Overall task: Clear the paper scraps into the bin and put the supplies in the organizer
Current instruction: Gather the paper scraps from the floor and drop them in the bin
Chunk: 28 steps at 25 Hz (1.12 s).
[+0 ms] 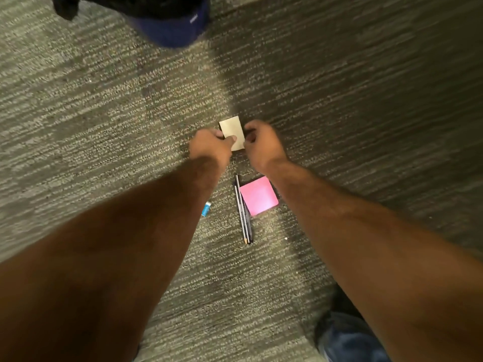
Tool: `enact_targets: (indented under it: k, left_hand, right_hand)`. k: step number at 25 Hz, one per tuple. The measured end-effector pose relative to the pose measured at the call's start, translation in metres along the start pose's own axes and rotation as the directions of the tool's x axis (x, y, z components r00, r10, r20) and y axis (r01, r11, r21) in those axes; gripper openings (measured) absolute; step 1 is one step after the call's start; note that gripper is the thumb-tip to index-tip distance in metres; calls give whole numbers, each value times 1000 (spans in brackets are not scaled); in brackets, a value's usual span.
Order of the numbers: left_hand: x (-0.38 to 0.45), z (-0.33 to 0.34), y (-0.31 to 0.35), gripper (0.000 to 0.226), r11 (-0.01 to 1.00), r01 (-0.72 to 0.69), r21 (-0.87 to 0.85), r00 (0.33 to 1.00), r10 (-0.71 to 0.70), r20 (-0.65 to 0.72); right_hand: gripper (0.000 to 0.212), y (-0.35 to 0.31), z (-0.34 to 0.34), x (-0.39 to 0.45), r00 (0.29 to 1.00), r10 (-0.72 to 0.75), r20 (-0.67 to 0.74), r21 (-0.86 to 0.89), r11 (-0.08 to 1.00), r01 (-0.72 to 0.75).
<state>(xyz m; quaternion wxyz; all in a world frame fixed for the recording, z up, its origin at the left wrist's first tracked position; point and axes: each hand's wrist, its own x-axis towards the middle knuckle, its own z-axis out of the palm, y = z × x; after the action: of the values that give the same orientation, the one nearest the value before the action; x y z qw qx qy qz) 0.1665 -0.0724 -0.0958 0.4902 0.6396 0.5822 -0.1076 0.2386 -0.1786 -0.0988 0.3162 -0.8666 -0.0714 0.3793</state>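
My left hand [211, 145] pinches the paper scrap [232, 133]. My right hand [261, 145] is curled beside it; I cannot tell if it grips. A loose pinch could drop it

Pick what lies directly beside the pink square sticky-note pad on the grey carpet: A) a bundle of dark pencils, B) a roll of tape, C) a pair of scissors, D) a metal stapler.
A: the bundle of dark pencils lies along the left edge of the pink square sticky-note pad on the grey carpet.
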Motion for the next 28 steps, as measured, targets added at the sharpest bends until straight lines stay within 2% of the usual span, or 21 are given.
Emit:
enact_targets:
  k: [3,5,7,10,12,15,18,22,26,28]
  left_hand:
    - [2,4,-1,22,998,-21,-55,1000,22,8]
    - [-5,-1,-5,19,994,-75,-76,996,78,47]
    - [-17,-8,-8,17,990,-120,-72,988,127,91]
    - [-36,-25,-5,21,986,-147,-75,979,156,129]
    - [-52,-42,2,22,980,-139,-139,975,160,154]
    - [-80,-66,24,8,966,-151,-211,969,187,161]
    - [-108,-89,50,10,923,-154,-352,973,203,107]
    - [-137,-133,90,9,827,-104,-552,990,139,23]
    - [-144,-170,123,36,748,-44,-662,998,58,-1]
    - [-142,-187,131,36,754,-53,-654,998,57,-15]
  right_hand:
    - [34,-2,3,0,999,34,20,210,977,-37]
    - [27,-5,-1,-4,996,85,38,387,918,-93]
    - [21,-7,-8,-13,995,76,58,489,867,-95]
    - [12,-15,-26,-32,997,19,79,497,866,-56]
    - [7,-26,-41,-43,995,-17,100,519,854,-37]
    - [11,-50,-65,-65,995,-62,82,574,819,4]
    - [11,-83,-84,-87,996,-78,53,604,797,30]
    - [5,-140,-106,-107,992,-120,26,650,757,74]
    - [7,-203,-124,-102,992,-70,-107,688,715,124]
    - [3,-237,-127,-91,990,-58,-128,667,734,129]
